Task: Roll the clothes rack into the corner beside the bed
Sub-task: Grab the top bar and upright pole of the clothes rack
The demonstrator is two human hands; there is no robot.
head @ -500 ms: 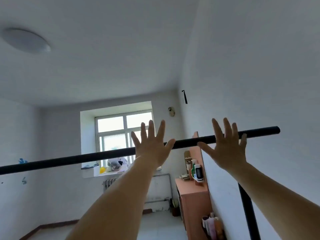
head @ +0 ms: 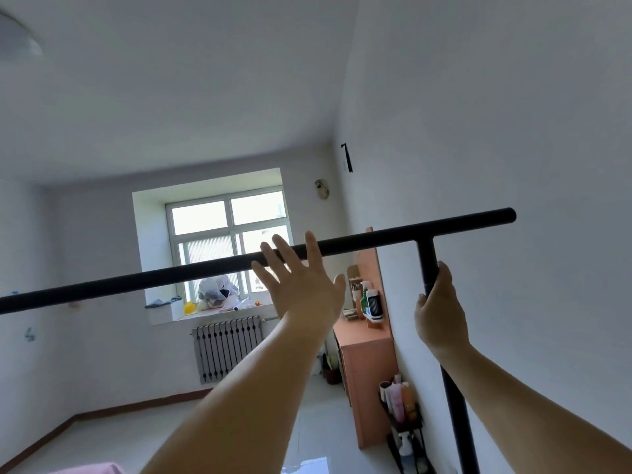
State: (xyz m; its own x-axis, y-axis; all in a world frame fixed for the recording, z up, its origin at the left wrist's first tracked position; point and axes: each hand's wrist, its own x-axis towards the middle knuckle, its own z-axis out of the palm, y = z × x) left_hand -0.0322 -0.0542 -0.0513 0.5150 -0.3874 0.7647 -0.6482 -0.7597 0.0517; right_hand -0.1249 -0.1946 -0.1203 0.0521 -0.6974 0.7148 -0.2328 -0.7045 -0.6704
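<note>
Gripping the black upright post (head: 427,258) of the clothes rack (head: 359,242) just under its top bar, the right hand (head: 439,309) has its fingers curled round the tube. The left hand (head: 301,285) is spread wide, fingers fanned, its fingertips (head: 310,238) overlapping the horizontal bar; whether they press on it, nobody can tell from here. The rack is matte black, bare of clothes, its long bar slanting across the whole view from the left edge up to a capped end near the right wall (head: 513,114). The post runs down close along that wall. Ahead there is open tiled floor (head: 136,432) stretching to the window (head: 229,241) and the radiator (head: 227,348) beneath it. Along the right wall stand an orange cabinet (head: 369,371) and a small black shelf (head: 405,436) of bottles, narrowing that side. A pink edge (head: 89,468) peeks in at the bottom left corner.
</note>
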